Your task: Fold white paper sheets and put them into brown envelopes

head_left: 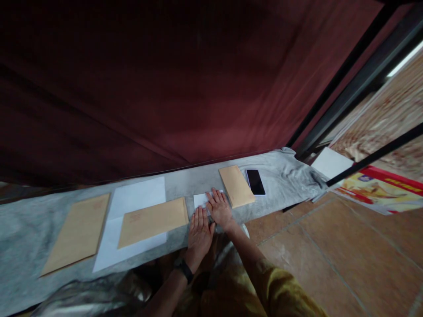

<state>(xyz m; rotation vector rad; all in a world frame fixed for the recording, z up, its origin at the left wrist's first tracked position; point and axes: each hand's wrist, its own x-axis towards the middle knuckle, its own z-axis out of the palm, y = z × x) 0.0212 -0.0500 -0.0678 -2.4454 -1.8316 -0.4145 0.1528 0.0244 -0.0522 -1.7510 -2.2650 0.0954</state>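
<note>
A small piece of white paper (199, 200), apparently folded, lies on the grey cloth in front of me. My left hand (200, 230) rests flat on its near edge with the fingers stretched out. Across its right part lies my right hand (218, 208), also flat, fingers extended, hiding much of the paper. Just left of the hands a brown envelope (153, 221) overlaps large white sheets (139, 193). Close on the right is another brown envelope (236, 186).
A phone (255, 182) lies beyond the right envelope. Far left sits one more brown envelope (79, 229). The narrow surface wears a grey cloth (284, 180). Behind it hangs a dark red curtain (198, 97). Black metal bars (343, 75) and a printed box (383, 187) stand right.
</note>
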